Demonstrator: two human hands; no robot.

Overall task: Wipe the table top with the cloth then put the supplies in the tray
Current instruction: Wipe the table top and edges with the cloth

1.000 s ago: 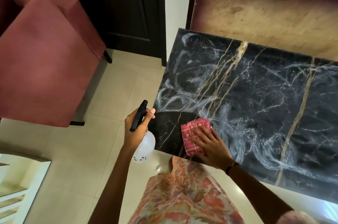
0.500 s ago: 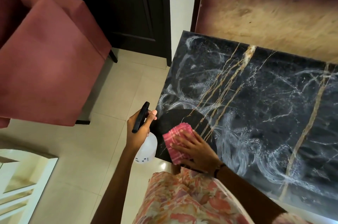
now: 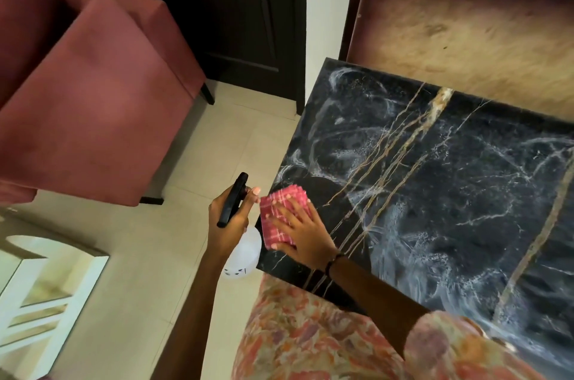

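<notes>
A black marble table top (image 3: pixel 435 193) with gold veins fills the right side, streaked with white wet swirls. A folded pink checked cloth (image 3: pixel 276 215) lies at its near left corner. My right hand (image 3: pixel 302 229) presses flat on the cloth with fingers spread. Just off the table's left edge, my left hand (image 3: pixel 228 218) grips a spray bottle (image 3: pixel 243 252) by its black trigger head, the clear body hanging below. A dark wiped patch surrounds the cloth. No tray is in view.
A red upholstered armchair (image 3: pixel 80 106) stands to the left on the beige tiled floor (image 3: pixel 174 255). A dark door (image 3: pixel 217 7) is behind it. A brown wooden panel (image 3: pixel 466 32) backs the table. A white framed piece (image 3: pixel 37 296) sits at the lower left.
My right hand has slid the cloth leftward to the table's near left corner, next to the spray bottle. The left hand has kept hold of the bottle in about the same place.
</notes>
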